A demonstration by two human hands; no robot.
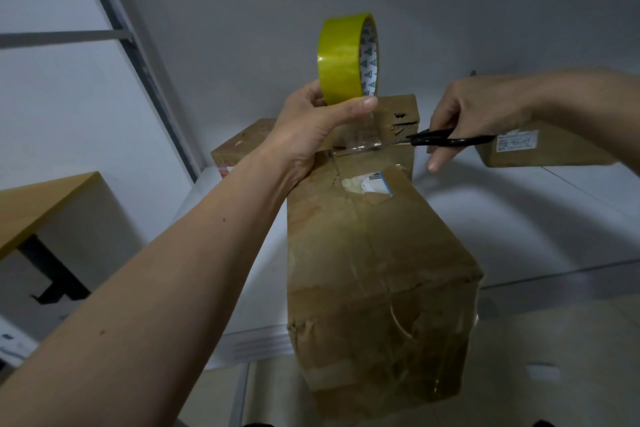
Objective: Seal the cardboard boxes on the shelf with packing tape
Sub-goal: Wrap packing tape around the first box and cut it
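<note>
A long worn cardboard box (374, 253) lies on the white shelf (519, 218), its near end sticking out over the shelf edge. Clear tape runs along its top seam. My left hand (311, 125) grips a yellow tape roll (346, 57) above the box's far end, and a clear strip (360, 135) stretches from the roll down to the box. My right hand (474, 114) holds black-handled scissors (446, 140), whose blades reach the strip just above the box top.
A second box (398, 111) stands right behind the long one, a third (235, 149) at the back left, and a labelled one (540, 149) at the right. A wooden desk (41, 208) sits lower left. Grey shelf posts (138, 45) rise at the left.
</note>
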